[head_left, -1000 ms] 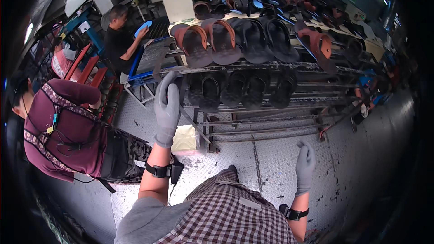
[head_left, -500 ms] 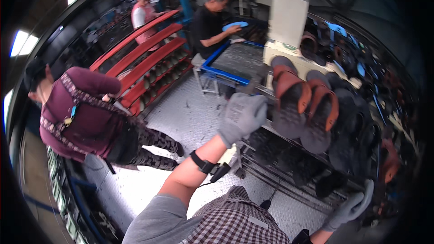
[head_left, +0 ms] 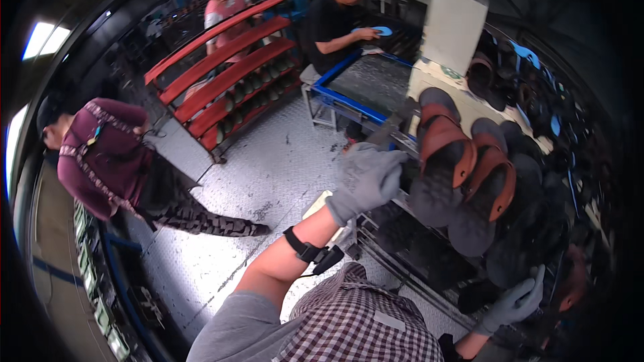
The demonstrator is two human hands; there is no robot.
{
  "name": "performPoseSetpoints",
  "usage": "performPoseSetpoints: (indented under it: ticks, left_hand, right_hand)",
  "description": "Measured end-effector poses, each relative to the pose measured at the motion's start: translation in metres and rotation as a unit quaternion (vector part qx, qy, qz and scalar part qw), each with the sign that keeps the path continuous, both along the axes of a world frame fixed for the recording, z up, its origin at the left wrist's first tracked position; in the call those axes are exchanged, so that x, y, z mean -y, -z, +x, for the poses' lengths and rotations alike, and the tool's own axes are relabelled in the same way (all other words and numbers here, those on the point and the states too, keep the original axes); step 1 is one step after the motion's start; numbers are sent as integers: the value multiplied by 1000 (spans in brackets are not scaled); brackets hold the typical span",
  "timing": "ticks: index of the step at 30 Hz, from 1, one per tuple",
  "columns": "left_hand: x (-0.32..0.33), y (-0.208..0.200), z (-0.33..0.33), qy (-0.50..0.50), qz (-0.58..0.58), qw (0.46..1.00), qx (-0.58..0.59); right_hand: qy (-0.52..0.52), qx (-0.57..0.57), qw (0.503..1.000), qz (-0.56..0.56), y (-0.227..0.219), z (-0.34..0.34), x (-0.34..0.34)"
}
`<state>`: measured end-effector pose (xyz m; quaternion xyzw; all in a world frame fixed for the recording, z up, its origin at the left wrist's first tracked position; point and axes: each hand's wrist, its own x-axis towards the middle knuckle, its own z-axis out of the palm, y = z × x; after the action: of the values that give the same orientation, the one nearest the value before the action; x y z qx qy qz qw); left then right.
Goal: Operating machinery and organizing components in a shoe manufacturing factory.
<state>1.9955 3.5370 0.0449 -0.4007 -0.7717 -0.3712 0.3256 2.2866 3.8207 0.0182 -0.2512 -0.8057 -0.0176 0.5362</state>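
Observation:
My left hand (head_left: 367, 181), in a grey glove, is closed at the near left corner of the shoe rack; what its fingers grip, if anything, is hidden. Just beyond it, sandals with brown straps stand tilted: one brown-strapped sandal (head_left: 446, 151) and a second sandal (head_left: 493, 181) beside it. Dark sandals (head_left: 526, 228) follow in a row to the right. Low on the right, my right hand (head_left: 515, 305), gloved as well, is open with its fingers apart, near the dark rack's front edge. It holds nothing I can see.
A blue-edged table (head_left: 365, 84) stands ahead, where a person in black (head_left: 335, 20) holds a blue sole-shaped piece (head_left: 382, 31). Red shelving (head_left: 228, 67) carries shoes. A person in maroon (head_left: 107, 154) stands at left. A white upright panel (head_left: 453, 30) rises behind the sandals.
The view has shifted, so the table and sandals sit farther right. The person in maroon has moved away to the left. My right hand's fingers have spread a little.

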Motion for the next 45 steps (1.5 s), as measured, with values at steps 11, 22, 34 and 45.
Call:
performPoseSetpoints:
  ticks: [11,22,34,45]
  left_hand:
    - [-1,6,-5,-39,-16,998,-54]
    - [-2,-3,5,-15,-26,1000,7]
    - [-16,3,-9,-18,-14,998,-58]
    - [-10,17,-12,-22,-32,997,-60]
  right_hand:
    - [-47,21,998,-34,-12,-22,-5]
    - [-28,-31,989,145,-38,-13,23]
    - [10,-76,997,1,-19,32,-2]
    - [161,-58,976,-133,-61,79,-65]
